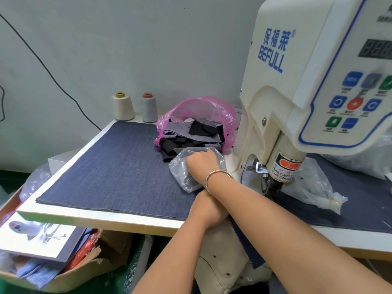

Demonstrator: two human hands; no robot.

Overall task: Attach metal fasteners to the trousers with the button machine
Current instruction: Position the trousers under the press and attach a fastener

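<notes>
Right now my right hand (bangle on the wrist) reaches across and grasps a clear plastic bag on the blue cloth, left of the button machine. My left hand lies under that forearm, so its grip I cannot tell. Cream trousers hang near me, below the table edge.

Matt denim mat; glossy plastic machine.

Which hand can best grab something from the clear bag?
Right. The right hand grips the bag; the left hand lies mostly hidden under the right forearm, farther away.
</notes>
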